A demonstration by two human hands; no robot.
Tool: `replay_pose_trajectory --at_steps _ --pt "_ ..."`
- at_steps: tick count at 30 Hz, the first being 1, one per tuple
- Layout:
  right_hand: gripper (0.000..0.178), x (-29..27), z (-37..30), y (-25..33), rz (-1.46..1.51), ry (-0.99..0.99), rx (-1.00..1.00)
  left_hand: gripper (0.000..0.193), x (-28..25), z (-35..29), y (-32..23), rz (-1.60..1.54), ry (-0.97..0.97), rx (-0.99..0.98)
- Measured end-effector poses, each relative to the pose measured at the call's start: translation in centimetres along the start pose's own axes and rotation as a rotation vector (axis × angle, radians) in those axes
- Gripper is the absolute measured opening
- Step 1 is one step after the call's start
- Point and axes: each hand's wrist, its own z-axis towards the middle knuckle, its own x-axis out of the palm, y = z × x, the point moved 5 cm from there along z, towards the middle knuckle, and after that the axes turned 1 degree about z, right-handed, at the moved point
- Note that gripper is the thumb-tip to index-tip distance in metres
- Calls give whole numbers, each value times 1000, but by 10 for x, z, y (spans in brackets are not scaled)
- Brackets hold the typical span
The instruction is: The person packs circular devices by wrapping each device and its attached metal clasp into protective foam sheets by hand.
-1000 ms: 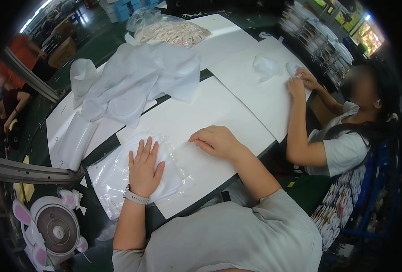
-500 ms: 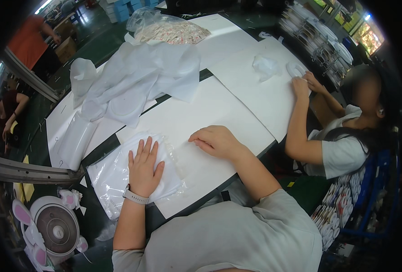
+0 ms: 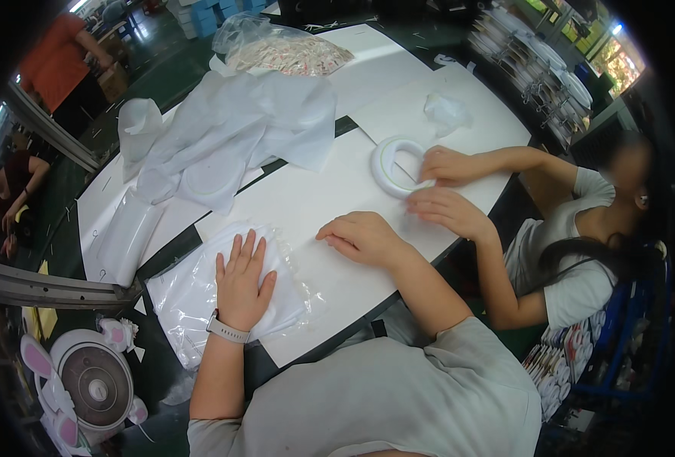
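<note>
My left hand [image 3: 242,282] lies flat, fingers spread, on a clear plastic bag [image 3: 181,308] with folded white material inside. A pale watch [image 3: 227,330] is on that wrist. To the right, my right hand [image 3: 364,238] rests on the white board [image 3: 337,286] covering the table, loosely bent and holding nothing. Beyond it, a co-worker's hands [image 3: 451,190] hold a thick white ring [image 3: 387,169] with a thin greenish line round it, standing off from my right hand.
Crumpled white translucent sheets [image 3: 223,129] spread over the far left, beside a white roll [image 3: 128,236]. A clear bag of small pieces [image 3: 292,53] lies at the back. A crumpled clear bag [image 3: 448,114] sits far right. A fan [image 3: 97,388] stands lower left.
The co-worker's hands have brought the white ring from the table's far right in toward the middle, nearer my right hand. My own hands have stayed in place.
</note>
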Motion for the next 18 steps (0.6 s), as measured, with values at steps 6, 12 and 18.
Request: replay_pose_trajectory --at_steps 6,12,18 --pt "15 -13 -1 0 31 29 11 54 -2 1 -1 -1 -3 12" --pt "37 -98 -48 -35 -545 -32 336 55 1 0 2 -19 -18 15" --pt "33 -90 -61 -57 -545 6 320 55 2 1 2 16 -40 33"
